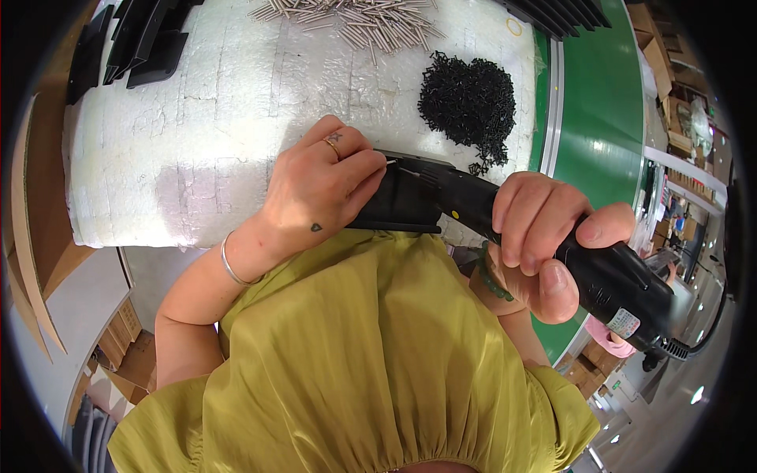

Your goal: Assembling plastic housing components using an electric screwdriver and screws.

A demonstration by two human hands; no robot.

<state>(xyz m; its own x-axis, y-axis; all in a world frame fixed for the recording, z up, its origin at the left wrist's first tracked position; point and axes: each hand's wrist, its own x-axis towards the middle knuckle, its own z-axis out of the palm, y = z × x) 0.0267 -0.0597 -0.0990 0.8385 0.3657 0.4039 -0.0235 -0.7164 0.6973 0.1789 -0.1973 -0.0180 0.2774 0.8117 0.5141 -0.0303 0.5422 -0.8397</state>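
Note:
In my right hand (544, 236) is a black electric screwdriver (615, 288), its cord trailing off at the far right. The tool slants down to the left, and its thin bit ends close to my left fingertips. My left hand (327, 177) is closed over the left end of a black angular part (398, 197), which sits at the table's near edge against my yellow-green top. A small pale metal tip shows at those fingertips; whether it is a pin or a screw I cannot tell. The left thumb is hidden.
A foam-wrapped table top (213, 134) carries a heap of black screws (467, 102) and a pile of metal pins (378, 24). Black parts (146, 43) stand at the far left, more black parts (560, 16) at the far right. A green surface (595, 118) lies beyond a metal rail.

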